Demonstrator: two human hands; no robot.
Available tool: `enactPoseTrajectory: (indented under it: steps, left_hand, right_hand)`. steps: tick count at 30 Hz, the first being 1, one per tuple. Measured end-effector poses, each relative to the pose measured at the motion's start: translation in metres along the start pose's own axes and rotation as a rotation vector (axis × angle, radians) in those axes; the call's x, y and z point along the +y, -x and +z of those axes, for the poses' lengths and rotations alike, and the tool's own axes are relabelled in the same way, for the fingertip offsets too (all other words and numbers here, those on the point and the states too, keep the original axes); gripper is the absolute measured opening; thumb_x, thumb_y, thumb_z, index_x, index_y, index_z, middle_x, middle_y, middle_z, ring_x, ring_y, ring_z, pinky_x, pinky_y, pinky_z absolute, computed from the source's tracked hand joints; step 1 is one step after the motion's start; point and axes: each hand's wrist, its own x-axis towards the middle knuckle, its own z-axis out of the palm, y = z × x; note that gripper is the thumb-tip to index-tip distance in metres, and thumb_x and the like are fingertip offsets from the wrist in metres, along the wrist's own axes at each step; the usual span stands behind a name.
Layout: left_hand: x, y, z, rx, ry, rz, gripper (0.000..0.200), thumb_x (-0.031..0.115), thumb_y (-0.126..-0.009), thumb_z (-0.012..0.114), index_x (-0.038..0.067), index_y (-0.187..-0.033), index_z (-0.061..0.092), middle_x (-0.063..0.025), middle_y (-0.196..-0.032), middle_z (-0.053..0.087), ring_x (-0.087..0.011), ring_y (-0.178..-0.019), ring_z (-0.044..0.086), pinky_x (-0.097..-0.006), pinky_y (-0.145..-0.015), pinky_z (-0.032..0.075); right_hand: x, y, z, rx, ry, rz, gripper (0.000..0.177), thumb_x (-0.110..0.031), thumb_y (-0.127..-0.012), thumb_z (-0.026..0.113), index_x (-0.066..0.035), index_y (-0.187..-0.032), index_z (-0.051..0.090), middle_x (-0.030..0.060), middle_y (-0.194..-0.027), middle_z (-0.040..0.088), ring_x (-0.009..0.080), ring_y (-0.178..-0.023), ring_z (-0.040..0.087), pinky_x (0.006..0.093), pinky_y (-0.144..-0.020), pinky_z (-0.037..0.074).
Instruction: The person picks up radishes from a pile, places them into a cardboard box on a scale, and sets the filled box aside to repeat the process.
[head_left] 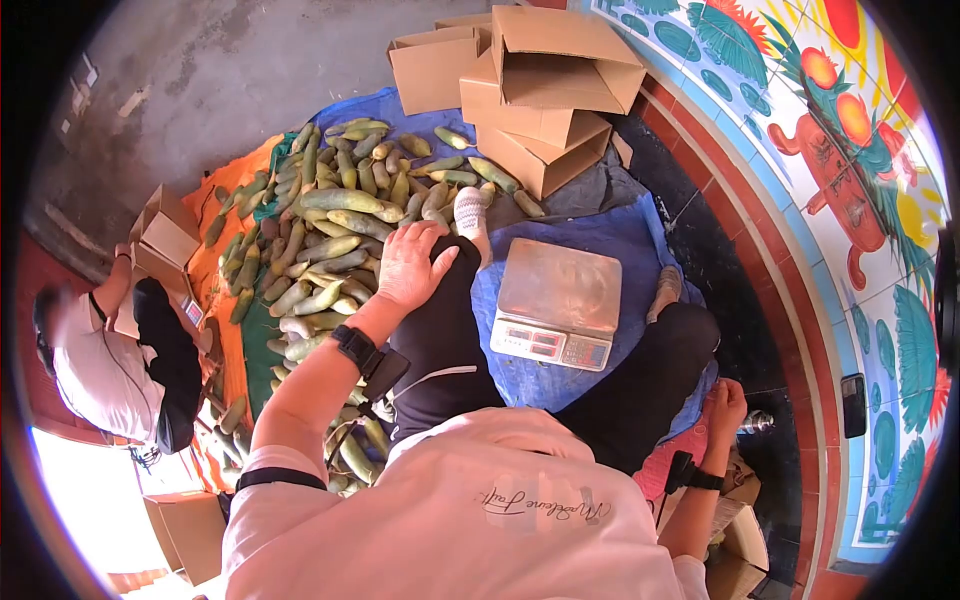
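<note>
My left hand (408, 268) lies palm down on my left knee, fingers stretched and thumb apart, holding nothing. Beside that knee is a large heap of green radishes (345, 200). Between my legs a digital weighing scale (558, 290) with a bare metal platform stands on a blue tarp (640, 235). My right hand (727, 410) is low at my right side with curled fingers, next to a pink item (688, 452); whatever it may hold is hidden.
Open cardboard boxes (565, 60) are stacked beyond the heap. At left another person (105, 370) sits by a cardboard box (168, 228) and an orange sheet (235, 330). A painted tile wall (800, 150) curves along the right, with a phone (853, 405) near its base.
</note>
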Motion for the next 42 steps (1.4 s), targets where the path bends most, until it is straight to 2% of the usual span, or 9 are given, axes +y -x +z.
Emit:
enactPoseTrajectory:
  steps: [9, 18, 22, 24, 30, 32, 36, 38, 42]
  left_hand:
    - [-0.002, 0.0, -0.002, -0.039, 0.029, -0.052, 0.033, 0.036, -0.085, 0.057, 0.008, -0.102, 0.061, -0.0112, -0.105, 0.06, -0.032, -0.103, 0.053, -0.0427, -0.09, 0.039]
    - [0.004, -0.005, 0.011, -0.052, 0.089, 0.0, 0.032, 0.034, -0.086, 0.055, 0.008, -0.103, 0.06, -0.0121, -0.107, 0.059, -0.0333, -0.101, 0.053, -0.0431, -0.088, 0.04]
    - [0.012, -0.01, 0.015, -0.095, 0.057, -0.008, 0.033, 0.035, -0.086, 0.056, 0.007, -0.103, 0.06, -0.0122, -0.107, 0.059, -0.0329, -0.102, 0.053, -0.0427, -0.089, 0.04]
    - [0.012, -0.009, 0.02, -0.078, 0.069, 0.008, 0.034, 0.039, -0.085, 0.057, 0.009, -0.1, 0.061, -0.0094, -0.106, 0.059, -0.0302, -0.102, 0.053, -0.0422, -0.088, 0.04]
    - [0.014, -0.01, 0.042, -0.03, 0.073, 0.048, 0.035, 0.039, -0.083, 0.059, 0.009, -0.1, 0.059, -0.0097, -0.105, 0.058, -0.0292, -0.101, 0.052, -0.0429, -0.088, 0.04]
    - [0.014, -0.013, 0.044, -0.058, 0.076, 0.065, 0.036, 0.04, -0.082, 0.059, 0.009, -0.1, 0.058, -0.0098, -0.105, 0.058, -0.0292, -0.101, 0.053, -0.043, -0.088, 0.04]
    - [0.012, -0.015, 0.043, -0.104, 0.098, 0.039, 0.039, 0.041, -0.078, 0.062, 0.008, -0.098, 0.06, -0.0101, -0.106, 0.059, -0.0291, -0.103, 0.053, -0.0436, -0.089, 0.039]
    - [0.012, -0.015, 0.038, -0.112, 0.094, 0.028, 0.04, 0.04, -0.077, 0.063, 0.008, -0.1, 0.06, -0.0107, -0.109, 0.059, -0.0293, -0.106, 0.053, -0.044, -0.091, 0.039]
    - [0.008, -0.012, 0.034, -0.119, 0.091, 0.001, 0.043, 0.039, -0.075, 0.065, 0.007, -0.103, 0.06, -0.0122, -0.113, 0.057, -0.0308, -0.111, 0.05, -0.0453, -0.095, 0.036]
  right_hand:
    - [-0.017, -0.01, 0.004, 0.044, -0.012, 0.007, 0.011, -0.008, -0.091, 0.052, 0.0, -0.091, 0.06, 0.0042, -0.077, 0.062, 0.0087, -0.065, 0.057, 0.0228, -0.059, 0.046]
    - [-0.024, -0.015, 0.016, 0.035, 0.003, -0.02, 0.01, -0.006, -0.091, 0.053, 0.002, -0.091, 0.06, 0.0034, -0.077, 0.061, 0.0086, -0.067, 0.057, 0.0228, -0.062, 0.047]
    - [-0.031, -0.019, 0.016, 0.01, 0.034, -0.036, 0.011, -0.007, -0.091, 0.053, 0.002, -0.092, 0.06, 0.0036, -0.077, 0.061, 0.0091, -0.068, 0.057, 0.0233, -0.062, 0.047]
    - [-0.03, -0.024, 0.017, 0.027, 0.043, -0.001, 0.011, -0.007, -0.091, 0.053, 0.002, -0.092, 0.06, 0.0036, -0.076, 0.061, 0.0092, -0.068, 0.056, 0.0236, -0.063, 0.047]
    - [-0.032, -0.048, 0.024, -0.006, 0.115, -0.059, 0.011, -0.006, -0.09, 0.053, 0.001, -0.09, 0.061, 0.0041, -0.076, 0.06, 0.0089, -0.067, 0.054, 0.0236, -0.062, 0.045]
    - [-0.064, -0.059, 0.035, 0.011, 0.085, -0.079, 0.011, -0.007, -0.09, 0.053, 0.001, -0.088, 0.061, 0.0048, -0.075, 0.06, 0.0089, -0.066, 0.055, 0.024, -0.062, 0.046]
    - [-0.122, -0.097, 0.065, -0.091, -0.009, -0.125, 0.011, -0.006, -0.089, 0.052, 0.002, -0.089, 0.06, 0.0061, -0.074, 0.061, 0.0114, -0.065, 0.06, 0.0254, -0.063, 0.048]
    - [-0.143, -0.12, 0.088, -0.23, -0.029, -0.221, 0.011, -0.005, -0.088, 0.052, 0.002, -0.088, 0.06, 0.0072, -0.074, 0.063, 0.0125, -0.066, 0.062, 0.0253, -0.062, 0.048]
    - [-0.188, -0.17, 0.155, -0.362, -0.045, -0.289, 0.011, -0.008, -0.086, 0.056, 0.002, -0.087, 0.06, 0.0065, -0.074, 0.064, 0.0124, -0.065, 0.062, 0.0263, -0.061, 0.049]
